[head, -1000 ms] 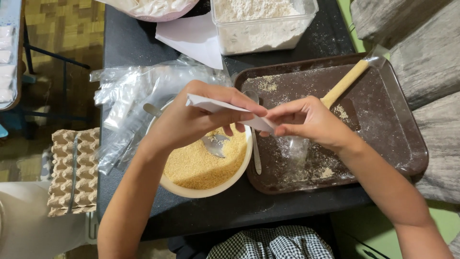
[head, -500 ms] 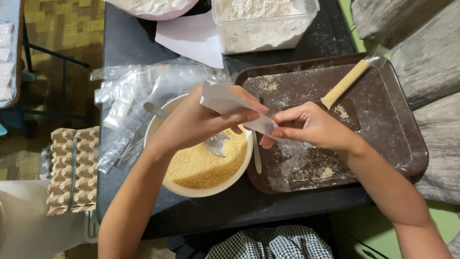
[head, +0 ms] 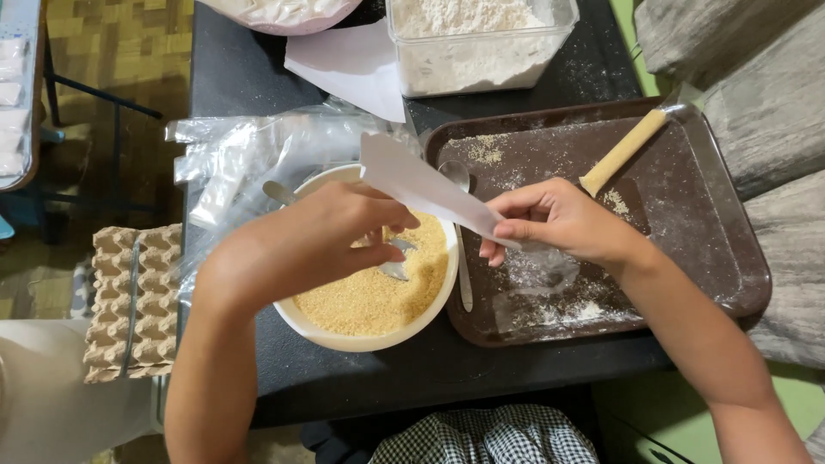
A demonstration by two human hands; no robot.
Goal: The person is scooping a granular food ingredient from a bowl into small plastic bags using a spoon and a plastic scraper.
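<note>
Both hands grip a white paper sheet [head: 425, 185] over the breadcrumb bowl [head: 344, 335].
Since a second ago the sheet has tilted steeper; left hand [head: 331, 232] and right hand [head: 550, 219] each pinch one end.

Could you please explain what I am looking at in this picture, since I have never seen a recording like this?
There is no machine here: a person wears a camera on the head, so the single view looks down at their own two bare hands over a black table. The left hand and the right hand together hold a folded white sheet of paper, tilted over a white bowl of golden breadcrumbs with a spoon in it. To the right lies a brown tray dusted with crumbs, carrying one crumb-coated stick. Behind are a clear tub of flour and plastic bags. A cardboard egg tray sits at the left.
</note>
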